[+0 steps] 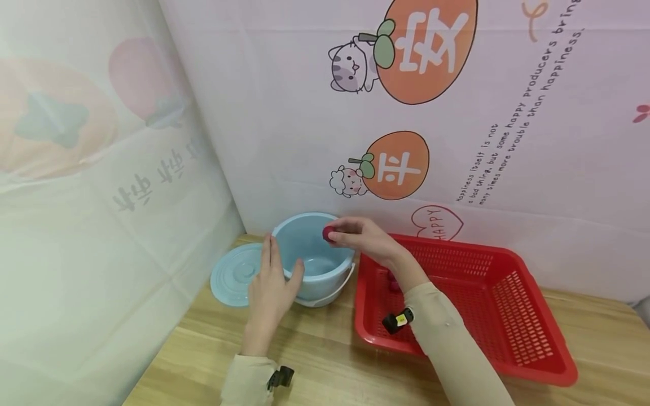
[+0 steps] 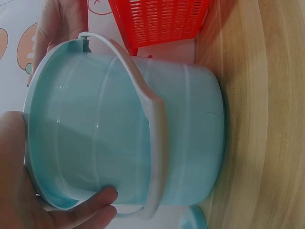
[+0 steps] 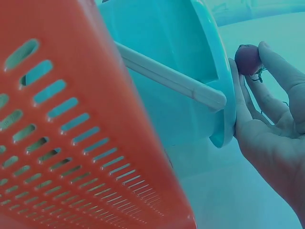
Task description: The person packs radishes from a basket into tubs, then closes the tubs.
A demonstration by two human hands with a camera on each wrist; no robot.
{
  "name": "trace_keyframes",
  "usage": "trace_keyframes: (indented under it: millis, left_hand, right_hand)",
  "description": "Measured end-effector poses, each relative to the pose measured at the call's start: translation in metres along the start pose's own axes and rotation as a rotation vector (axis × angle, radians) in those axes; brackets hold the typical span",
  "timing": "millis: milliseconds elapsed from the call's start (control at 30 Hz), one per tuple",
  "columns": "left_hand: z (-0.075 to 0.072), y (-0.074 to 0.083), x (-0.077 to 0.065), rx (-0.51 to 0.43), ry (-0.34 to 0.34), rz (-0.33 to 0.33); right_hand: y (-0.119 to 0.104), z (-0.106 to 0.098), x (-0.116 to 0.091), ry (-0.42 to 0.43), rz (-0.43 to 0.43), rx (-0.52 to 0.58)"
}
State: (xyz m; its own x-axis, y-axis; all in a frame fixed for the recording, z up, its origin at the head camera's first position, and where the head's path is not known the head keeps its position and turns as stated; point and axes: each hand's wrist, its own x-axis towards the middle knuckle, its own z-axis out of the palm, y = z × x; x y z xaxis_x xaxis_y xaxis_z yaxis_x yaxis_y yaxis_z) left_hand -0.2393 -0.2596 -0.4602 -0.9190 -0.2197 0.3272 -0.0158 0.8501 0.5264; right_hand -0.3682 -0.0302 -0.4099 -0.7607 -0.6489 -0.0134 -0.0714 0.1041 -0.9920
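A light blue bucket (image 1: 325, 287) with a white handle stands upright on the table. My left hand (image 1: 271, 285) holds its near left rim, the thumb over the rim and the fingers along the outside, as the left wrist view shows. Over the bucket's far right rim, my right hand (image 1: 363, 237) pinches a small red radish (image 3: 248, 59) between thumb and fingertips. Stringy bits hang from the radish. Its fingers lie close to the rim in the right wrist view. Inside the red basket (image 1: 538, 316), reddish round things (image 1: 393, 282) are partly hidden by the right forearm.
A light blue lid (image 1: 228, 282) lies left of the bucket, partly behind the left hand. The red basket stands close to the bucket's right side, under the right forearm. Printed cloth (image 1: 284, 113) hangs behind and at the left of the wooden table (image 1: 325, 361).
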Motion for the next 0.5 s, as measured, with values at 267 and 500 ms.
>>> trace_keyframes:
  millis: [267,500]
  left_hand:
    - [0.003,-0.001,-0.001,-0.017,-0.031,0.000]
    - [-0.001,-0.002,0.001,-0.006,-0.028,0.000]
  right_hand:
    - [0.001,0.002,0.003,-0.051,-0.075,-0.280]
    - [-0.019,0.004,0.015,-0.180,-0.010,-0.454]
